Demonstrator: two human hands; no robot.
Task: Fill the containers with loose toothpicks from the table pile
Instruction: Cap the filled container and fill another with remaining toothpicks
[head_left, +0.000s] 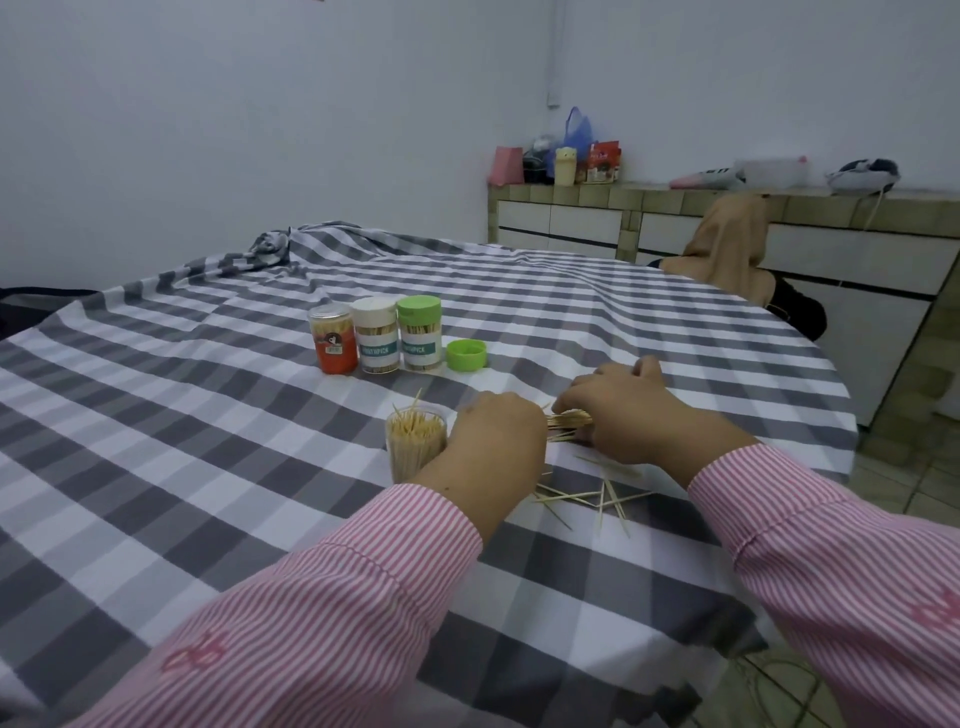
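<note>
An open clear container (415, 441), nearly full of upright toothpicks, stands on the checked tablecloth just left of my left hand (493, 441). Between my two hands lies a bundle of toothpicks (569, 420); my left hand and my right hand (618, 415) both close around it, fingers curled down on the cloth. More loose toothpicks (587, 496) lie scattered nearer to me. Behind stand three capped containers: an orange one (335, 345), a white-lidded one (376, 340) and a green-lidded one (420, 332). A loose green lid (466, 355) sits beside them.
The table's right edge (831, 395) curves close to my right hand. A seated person in a tan headscarf (727, 249) is beyond the far right edge. A counter with bags and boxes (571, 156) runs along the back wall.
</note>
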